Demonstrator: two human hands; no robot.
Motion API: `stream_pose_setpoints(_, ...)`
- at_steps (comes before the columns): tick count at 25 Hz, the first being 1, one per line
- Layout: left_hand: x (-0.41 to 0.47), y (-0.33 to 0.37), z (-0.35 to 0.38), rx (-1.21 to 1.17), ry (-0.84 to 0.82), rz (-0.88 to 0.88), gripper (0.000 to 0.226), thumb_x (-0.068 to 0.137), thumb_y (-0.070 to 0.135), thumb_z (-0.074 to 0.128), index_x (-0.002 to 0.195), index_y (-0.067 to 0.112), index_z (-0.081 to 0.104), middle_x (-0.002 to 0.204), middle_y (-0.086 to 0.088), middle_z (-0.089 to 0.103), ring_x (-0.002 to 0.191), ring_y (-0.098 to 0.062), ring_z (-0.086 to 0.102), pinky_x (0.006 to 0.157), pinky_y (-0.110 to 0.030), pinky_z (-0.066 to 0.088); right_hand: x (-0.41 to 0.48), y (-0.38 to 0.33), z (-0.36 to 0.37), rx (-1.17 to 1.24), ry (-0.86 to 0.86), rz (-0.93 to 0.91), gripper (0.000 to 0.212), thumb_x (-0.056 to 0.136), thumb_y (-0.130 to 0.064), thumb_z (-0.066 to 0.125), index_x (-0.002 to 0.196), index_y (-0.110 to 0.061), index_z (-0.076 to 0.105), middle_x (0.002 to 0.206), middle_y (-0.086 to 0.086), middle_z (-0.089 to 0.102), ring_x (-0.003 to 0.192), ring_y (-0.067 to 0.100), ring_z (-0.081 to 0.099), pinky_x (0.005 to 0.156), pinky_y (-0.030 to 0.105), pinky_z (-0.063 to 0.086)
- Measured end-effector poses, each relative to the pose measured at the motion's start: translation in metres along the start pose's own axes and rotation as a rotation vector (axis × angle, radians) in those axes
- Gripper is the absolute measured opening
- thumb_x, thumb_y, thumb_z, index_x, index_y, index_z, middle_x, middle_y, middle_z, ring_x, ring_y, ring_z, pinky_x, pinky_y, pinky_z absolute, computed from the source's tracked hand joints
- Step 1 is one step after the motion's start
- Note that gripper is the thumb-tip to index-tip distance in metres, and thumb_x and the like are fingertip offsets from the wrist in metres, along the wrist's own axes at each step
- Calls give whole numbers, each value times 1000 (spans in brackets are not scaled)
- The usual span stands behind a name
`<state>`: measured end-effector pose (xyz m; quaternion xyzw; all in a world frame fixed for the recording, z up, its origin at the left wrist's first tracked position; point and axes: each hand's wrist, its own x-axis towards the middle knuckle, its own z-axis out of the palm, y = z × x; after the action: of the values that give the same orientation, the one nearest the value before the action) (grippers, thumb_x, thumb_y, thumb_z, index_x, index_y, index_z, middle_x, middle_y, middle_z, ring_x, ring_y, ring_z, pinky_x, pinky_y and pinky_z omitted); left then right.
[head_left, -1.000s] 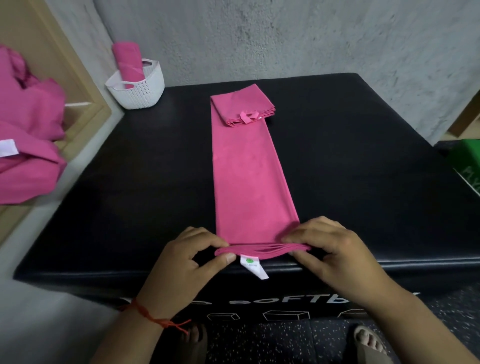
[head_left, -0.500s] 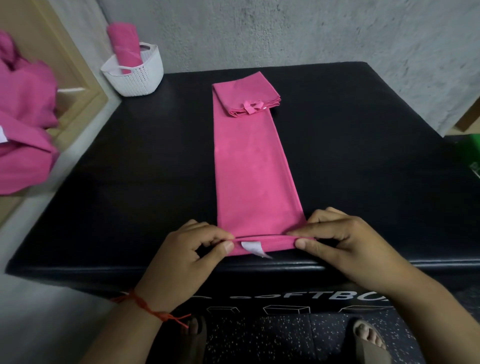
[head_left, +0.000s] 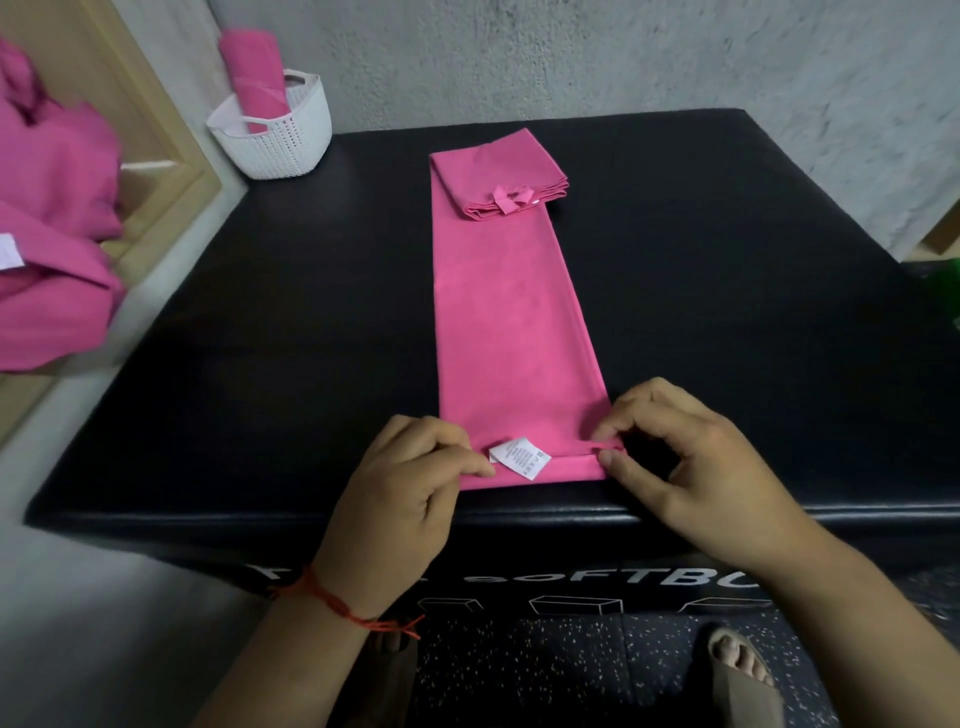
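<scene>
Flipped hem (head_left: 567, 471) spans left grip (head_left: 410, 499) to right grip (head_left: 696, 467).

White lettering (head_left: 613, 578) on the front face of the black padded box (head_left: 260, 364) reads "soFTB"; further letters are hidden at both ends. Beneath it runs a row of white box-outline symbols (head_left: 574, 605). The white care label (head_left: 519, 456) on the pink cloth (head_left: 509, 322) bears fine print, too small to read. A second white tag (head_left: 8, 252) on the pink pile (head_left: 52, 291) at left shows nothing legible.
</scene>
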<state>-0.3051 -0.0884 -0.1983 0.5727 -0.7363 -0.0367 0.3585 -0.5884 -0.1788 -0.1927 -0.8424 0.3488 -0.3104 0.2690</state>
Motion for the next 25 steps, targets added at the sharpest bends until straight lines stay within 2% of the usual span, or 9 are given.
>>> stream_pose_setpoints(3, -3, -4, -2, -34, -35, 29, 34, 91, -5, 61, 103, 19, 82, 100, 13, 65, 100, -15, 59, 85, -32, 51, 0, -2, 7, -45, -42, -126, 43, 88, 7, 75, 104, -32, 80, 109, -17, 67, 107, 21, 63, 91, 33, 51)
stream_pose_setpoints(6, -5, -7, -6, -21, -82, 49, 21, 90, 13, 73, 107, 24, 80, 104, 17, 65, 103, -16, 60, 87, -37, 52, 0, 0, 12, -54, -57, -131, 52, 85, 13, 73, 109, -32, 83, 110, -20, 69, 108, 18, 63, 91, 30, 52)
stream_pose_setpoints(8, -5, -7, -5, -2, -77, 32, 18, 88, 24, 79, 106, 27, 79, 105, 20, 64, 104, -13, 60, 87, -39, 53, -1, 0, 9, -44, -61, -103, 43, 88, 3, 76, 110, -33, 83, 112, -20, 70, 109, 17, 63, 93, 28, 51)
stream_pose_setpoints(11, -4, -8, -2, 7, -50, 3, 13, 91, 30, 77, 104, 28, 78, 101, 20, 63, 100, -12, 60, 86, -40, 52, 0, -4, 7, -49, -89, -82, 29, 88, -22, 86, 113, -36, 81, 113, -20, 69, 109, 16, 62, 91, 25, 50)
stream_pose_setpoints(13, -3, -9, -1, 24, -32, -34, 11, 92, 33, 75, 103, 28, 78, 98, 19, 63, 99, -12, 59, 86, -41, 51, 1, -2, 9, -56, -78, -67, 26, 88, -30, 86, 112, -37, 80, 112, -20, 68, 106, 16, 63, 88, 26, 52)
stream_pose_setpoints(20, 2, -2, 6, 44, 67, -203, 8, 98, 40, 68, 100, 35, 74, 91, 24, 65, 93, -7, 56, 83, -43, 50, 1, -2, 13, -124, -6, -29, 21, 98, -39, 71, 117, -34, 79, 106, -20, 67, 104, 13, 61, 90, 23, 49)
stream_pose_setpoints(25, 6, -1, 9, -77, 49, -372, 18, 95, 49, 67, 94, 35, 55, 81, 16, 57, 77, -8, 54, 68, -31, 46, 6, -2, 8, -54, -26, 21, 17, 101, -37, 67, 111, -33, 80, 100, -21, 70, 99, 13, 65, 87, 23, 50)
